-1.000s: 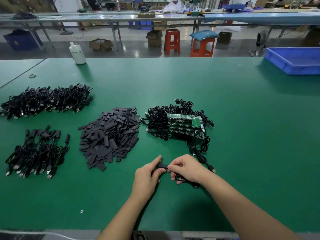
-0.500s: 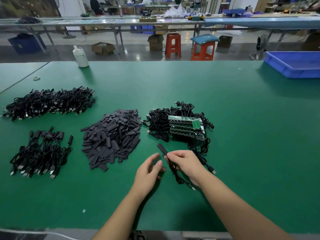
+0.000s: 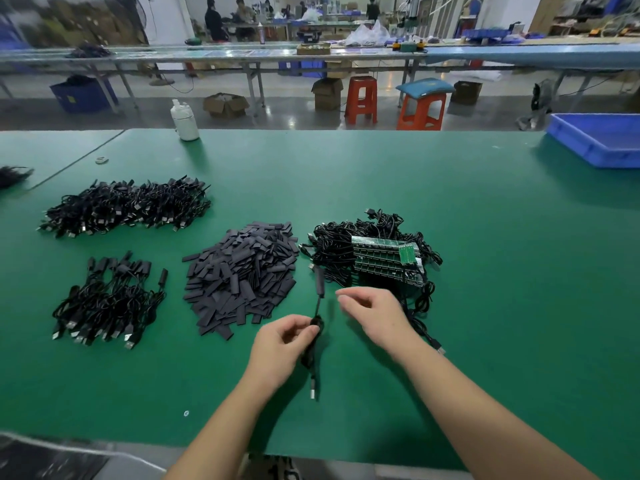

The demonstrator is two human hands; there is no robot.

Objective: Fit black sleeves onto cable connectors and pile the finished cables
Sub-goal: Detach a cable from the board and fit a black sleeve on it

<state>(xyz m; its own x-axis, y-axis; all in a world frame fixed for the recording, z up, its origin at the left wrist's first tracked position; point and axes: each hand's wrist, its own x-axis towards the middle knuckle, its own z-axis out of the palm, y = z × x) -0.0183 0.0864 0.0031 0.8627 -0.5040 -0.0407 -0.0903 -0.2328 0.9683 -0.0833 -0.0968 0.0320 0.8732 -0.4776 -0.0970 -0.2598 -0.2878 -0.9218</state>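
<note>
My left hand (image 3: 287, 341) pinches a coiled black cable (image 3: 313, 344) near the table's front middle. A black sleeve (image 3: 319, 282) covers the cable's far end and sticks up from the hand; the metal plug hangs down below. Just right of the sleeve, my right hand (image 3: 372, 311) hovers with loosely curled fingers and holds nothing. A heap of loose black sleeves (image 3: 242, 271) lies to the left. Cables with green circuit boards (image 3: 377, 254) are piled behind the hands. A pile of sleeved cables (image 3: 107, 299) lies at the front left.
A larger heap of black cables (image 3: 124, 206) lies at the far left. A white bottle (image 3: 185, 121) stands on the green table's far edge. A blue tray (image 3: 602, 138) sits at the back right. Stools, boxes and benches with people are beyond.
The cable passed from my right hand to my left hand. My right hand let go and drew slightly right. The sleeved end now points away from me.
</note>
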